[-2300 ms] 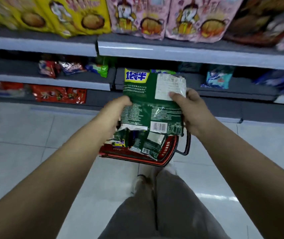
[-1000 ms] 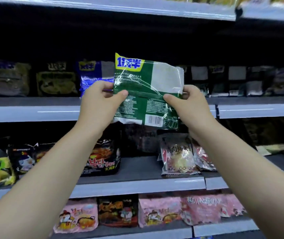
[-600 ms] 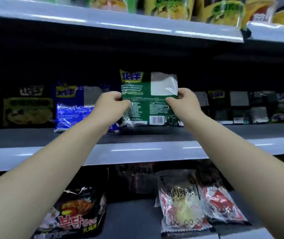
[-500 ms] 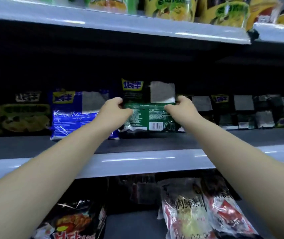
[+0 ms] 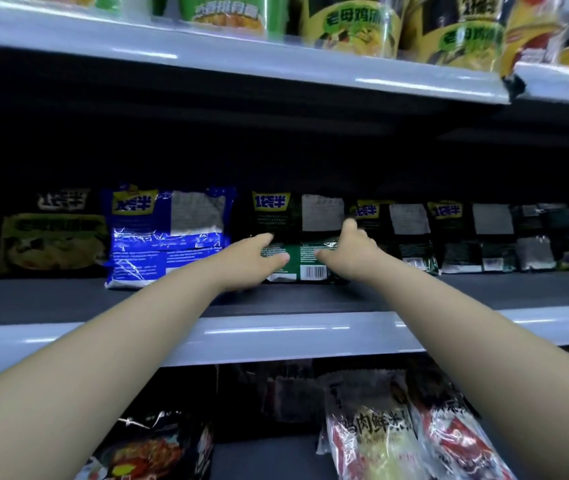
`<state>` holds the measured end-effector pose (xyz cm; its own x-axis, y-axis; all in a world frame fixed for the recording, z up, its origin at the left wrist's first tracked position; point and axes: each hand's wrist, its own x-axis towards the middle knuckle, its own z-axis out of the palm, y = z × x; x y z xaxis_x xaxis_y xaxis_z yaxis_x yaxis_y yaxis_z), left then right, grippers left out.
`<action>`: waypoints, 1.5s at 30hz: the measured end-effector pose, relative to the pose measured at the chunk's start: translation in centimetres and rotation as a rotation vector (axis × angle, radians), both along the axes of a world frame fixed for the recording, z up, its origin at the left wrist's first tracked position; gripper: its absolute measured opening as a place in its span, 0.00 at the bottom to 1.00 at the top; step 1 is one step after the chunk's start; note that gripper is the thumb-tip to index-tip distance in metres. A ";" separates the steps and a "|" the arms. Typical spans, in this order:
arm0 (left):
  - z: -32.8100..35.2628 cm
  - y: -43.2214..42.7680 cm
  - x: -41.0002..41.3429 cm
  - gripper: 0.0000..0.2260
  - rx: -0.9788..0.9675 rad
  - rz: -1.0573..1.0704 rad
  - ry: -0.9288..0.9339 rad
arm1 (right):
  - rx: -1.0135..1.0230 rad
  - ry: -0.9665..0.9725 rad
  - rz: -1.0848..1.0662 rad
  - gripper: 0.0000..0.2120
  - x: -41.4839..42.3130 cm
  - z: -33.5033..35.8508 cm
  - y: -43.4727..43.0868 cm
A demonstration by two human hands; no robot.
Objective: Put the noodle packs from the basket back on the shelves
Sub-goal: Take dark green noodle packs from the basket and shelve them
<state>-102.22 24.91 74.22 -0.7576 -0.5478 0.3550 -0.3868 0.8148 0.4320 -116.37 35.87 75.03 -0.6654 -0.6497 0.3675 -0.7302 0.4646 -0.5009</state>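
left hand [image 5: 255, 259], right hand [image 5: 349, 252], seemingly loose on green pack [image 5: 298, 237]

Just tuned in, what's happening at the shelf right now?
A person is restocking noodles. Both hands are on a green pack standing on the middle shelf, between a blue pack and a row of dark packs. The left hand and right hand are at its lower half, fingers loose; whether they grip it or just steady it is unclear. The basket is out of view.
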 end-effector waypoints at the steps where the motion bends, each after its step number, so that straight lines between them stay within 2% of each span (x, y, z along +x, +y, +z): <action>1: 0.0 0.4 0.3 0.30 -0.006 0.005 0.005 | -0.021 0.056 0.012 0.37 0.5 0.0 0.5; 4: -0.1 2.0 1.7 0.31 -0.053 0.019 -0.007 | -0.040 0.219 0.151 0.40 2.6 -0.2 2.8; 8: -1.4 5.7 5.4 0.34 -0.205 0.061 -0.062 | 0.083 0.442 0.255 0.39 5.3 -1.9 6.2; 13: -5.1 10.9 11.7 0.36 -0.384 0.115 -0.182 | 0.140 0.486 0.382 0.37 9.0 -6.1 10.3; 16: -8.0 13.1 15.2 0.36 -0.402 0.165 -0.320 | 0.181 0.476 0.441 0.37 11.6 -9.2 12.1; 21: -12.4 15.2 20.2 0.37 -0.355 0.250 -0.526 | 0.297 0.454 0.512 0.37 16.0 -14.0 12.5; 26: -17.0 15.7 25.5 0.36 -0.256 0.282 -0.629 | 0.387 0.400 0.607 0.37 20.9 -18.9 11.8; 33: -24.1 11.4 33.5 0.37 -0.065 0.295 -0.747 | 0.508 0.309 0.670 0.36 28.6 -26.7 7.4; 37: -30.5 9.2 38.5 0.38 -0.039 0.252 -0.841 | 0.602 0.199 0.698 0.36 34.3 -33.2 5.3; 40: -35.7 7.0 42.5 0.38 0.070 0.217 -0.950 | 0.684 0.143 0.717 0.37 38.7 -38.7 3.5; 45: -42.5 4.8 46.1 0.38 0.174 0.194 -0.995 | 0.804 0.031 0.738 0.37 42.3 -46.3 2.6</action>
